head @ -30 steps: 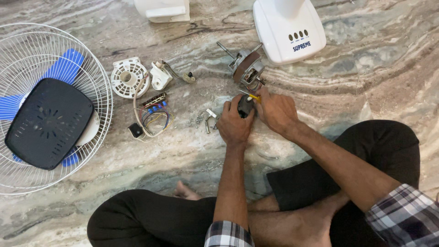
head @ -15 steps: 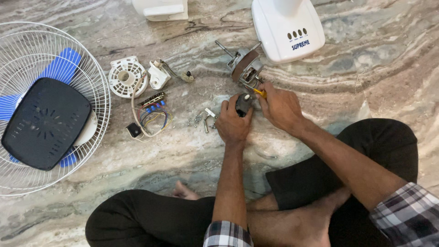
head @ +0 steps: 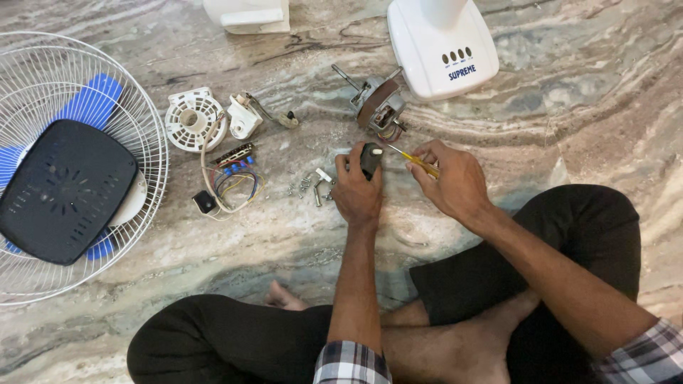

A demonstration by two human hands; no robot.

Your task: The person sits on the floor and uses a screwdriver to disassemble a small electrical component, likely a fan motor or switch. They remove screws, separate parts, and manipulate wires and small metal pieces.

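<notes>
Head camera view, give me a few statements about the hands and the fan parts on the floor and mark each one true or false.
1. The right hand holds a yellow-handled screwdriver. True.
2. The left hand is empty. False: its grip is closed on a small black part.
3. The fan motor lies on the floor just beyond the hands. True.
4. The fan guard with its blue blades lies to the person's right. False: it lies at the left.
5. Loose screws lie on the floor beside the left hand. True.
</notes>
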